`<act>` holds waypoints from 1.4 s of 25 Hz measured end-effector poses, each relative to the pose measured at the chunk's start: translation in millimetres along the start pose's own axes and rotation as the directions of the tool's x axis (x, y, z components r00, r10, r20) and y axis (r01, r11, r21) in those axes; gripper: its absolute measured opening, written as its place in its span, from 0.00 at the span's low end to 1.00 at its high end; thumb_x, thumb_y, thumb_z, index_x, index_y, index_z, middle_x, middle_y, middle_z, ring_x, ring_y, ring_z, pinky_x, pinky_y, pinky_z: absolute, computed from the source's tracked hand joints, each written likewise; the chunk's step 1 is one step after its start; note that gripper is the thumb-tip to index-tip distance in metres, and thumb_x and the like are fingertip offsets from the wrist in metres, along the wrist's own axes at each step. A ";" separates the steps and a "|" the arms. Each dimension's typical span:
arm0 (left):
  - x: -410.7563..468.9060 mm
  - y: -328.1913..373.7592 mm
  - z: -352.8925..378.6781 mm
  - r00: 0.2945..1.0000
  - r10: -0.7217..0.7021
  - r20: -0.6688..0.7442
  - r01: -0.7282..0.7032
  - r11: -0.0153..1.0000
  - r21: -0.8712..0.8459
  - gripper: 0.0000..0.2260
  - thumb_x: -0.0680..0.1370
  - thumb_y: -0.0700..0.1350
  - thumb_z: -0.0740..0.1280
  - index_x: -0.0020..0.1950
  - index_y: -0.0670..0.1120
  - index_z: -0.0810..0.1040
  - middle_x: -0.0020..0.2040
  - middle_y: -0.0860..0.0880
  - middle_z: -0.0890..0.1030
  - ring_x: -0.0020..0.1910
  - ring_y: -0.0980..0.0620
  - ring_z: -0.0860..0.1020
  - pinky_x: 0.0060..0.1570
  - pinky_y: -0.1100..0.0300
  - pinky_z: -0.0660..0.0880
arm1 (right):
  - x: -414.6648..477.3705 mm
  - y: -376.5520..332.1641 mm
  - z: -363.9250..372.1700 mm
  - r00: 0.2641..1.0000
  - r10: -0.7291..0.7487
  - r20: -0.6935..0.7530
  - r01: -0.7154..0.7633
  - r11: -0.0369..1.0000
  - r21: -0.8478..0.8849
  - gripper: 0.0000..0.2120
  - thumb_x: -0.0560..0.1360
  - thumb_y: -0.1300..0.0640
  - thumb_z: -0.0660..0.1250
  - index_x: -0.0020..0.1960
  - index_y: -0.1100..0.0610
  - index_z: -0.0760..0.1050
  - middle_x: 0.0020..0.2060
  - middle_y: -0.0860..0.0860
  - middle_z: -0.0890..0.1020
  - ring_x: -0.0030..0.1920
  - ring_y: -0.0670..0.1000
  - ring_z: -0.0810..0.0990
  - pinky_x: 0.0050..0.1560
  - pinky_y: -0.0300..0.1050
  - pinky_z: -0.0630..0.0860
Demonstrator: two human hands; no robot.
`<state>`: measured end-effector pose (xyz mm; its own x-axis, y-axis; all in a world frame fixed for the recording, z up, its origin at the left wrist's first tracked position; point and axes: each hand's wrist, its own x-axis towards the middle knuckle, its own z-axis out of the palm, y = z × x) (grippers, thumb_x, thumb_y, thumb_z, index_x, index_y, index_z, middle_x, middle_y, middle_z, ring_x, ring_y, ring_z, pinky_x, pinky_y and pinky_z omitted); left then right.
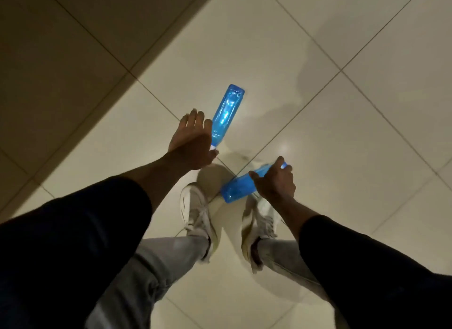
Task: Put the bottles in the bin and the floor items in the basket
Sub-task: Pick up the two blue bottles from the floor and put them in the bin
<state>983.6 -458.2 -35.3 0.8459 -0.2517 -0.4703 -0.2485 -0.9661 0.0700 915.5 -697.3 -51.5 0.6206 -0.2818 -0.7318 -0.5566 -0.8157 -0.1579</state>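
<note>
Two translucent blue plastic bottles are in view over a tiled floor. One blue bottle points away from me, its white cap end by the thumb of my left hand. That hand's fingers are spread along the bottle's neck and not closed around it. The second blue bottle is tilted above my shoes, and my right hand is wrapped over its upper half, hiding the neck. Neither a bin nor a basket is in view.
Cream floor tiles with dark grout lines fill the view, with a darker shaded band at the upper left. My white shoes and grey trouser legs stand just below the hands.
</note>
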 end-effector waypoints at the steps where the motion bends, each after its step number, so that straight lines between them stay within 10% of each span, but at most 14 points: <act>1: 21.1 2.8 23.9 1.000 -0.011 0.008 0.011 1.000 0.014 0.42 0.75 0.68 0.69 0.74 0.37 0.67 0.74 0.32 0.70 0.76 0.32 0.67 0.76 0.39 0.65 | 17.2 0.3 20.1 0.994 0.109 -0.007 -0.109 0.993 0.046 0.48 0.73 0.36 0.74 0.79 0.56 0.52 0.74 0.64 0.63 0.68 0.66 0.72 0.60 0.59 0.75; 4: 82.8 22.2 92.0 0.988 -0.130 0.082 0.133 0.990 -0.038 0.48 0.72 0.72 0.70 0.75 0.36 0.62 0.71 0.34 0.70 0.71 0.33 0.70 0.70 0.38 0.69 | 59.6 12.3 85.3 0.924 0.381 0.031 -0.379 0.906 0.187 0.58 0.72 0.34 0.74 0.83 0.54 0.38 0.80 0.69 0.48 0.73 0.71 0.66 0.69 0.63 0.69; 13: 135.2 29.3 154.0 0.817 -0.509 0.273 0.575 0.760 -0.305 0.32 0.73 0.50 0.78 0.67 0.42 0.64 0.59 0.42 0.76 0.57 0.40 0.79 0.58 0.45 0.78 | 99.3 32.7 115.9 0.937 0.346 0.036 -0.337 0.876 0.347 0.56 0.75 0.50 0.77 0.83 0.52 0.37 0.69 0.60 0.67 0.49 0.54 0.75 0.45 0.50 0.78; 15: 105.0 27.7 128.2 0.813 -0.486 0.319 0.576 0.749 -0.326 0.31 0.73 0.51 0.77 0.67 0.42 0.64 0.59 0.42 0.77 0.57 0.40 0.79 0.58 0.45 0.79 | 80.8 15.8 94.1 0.963 0.271 -0.009 -0.258 0.926 0.274 0.55 0.72 0.49 0.78 0.82 0.50 0.41 0.65 0.58 0.70 0.45 0.53 0.74 0.34 0.45 0.71; 22: -47.9 16.9 -23.7 0.770 -0.509 0.385 0.630 0.699 -0.338 0.38 0.72 0.52 0.80 0.72 0.41 0.62 0.62 0.42 0.77 0.60 0.39 0.79 0.57 0.48 0.77 | -47.9 -55.5 -46.3 0.990 -0.044 -0.137 0.054 0.996 0.069 0.55 0.68 0.49 0.80 0.81 0.51 0.45 0.60 0.58 0.71 0.49 0.60 0.80 0.41 0.51 0.73; 35: -294.2 -1.2 -310.2 0.778 -0.539 0.322 0.625 0.607 -0.491 0.35 0.67 0.65 0.79 0.61 0.46 0.67 0.52 0.47 0.78 0.50 0.44 0.81 0.50 0.49 0.81 | -342.4 -151.2 -269.3 0.873 -0.474 -0.112 0.422 0.851 -0.313 0.56 0.70 0.40 0.75 0.82 0.51 0.40 0.58 0.57 0.70 0.50 0.60 0.78 0.43 0.54 0.78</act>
<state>881.5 -400.9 375.9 0.6400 0.3440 -0.6871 0.6092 -0.7721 0.1809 935.9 -613.5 401.5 0.8678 0.0842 -0.4898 -0.0386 -0.9711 -0.2354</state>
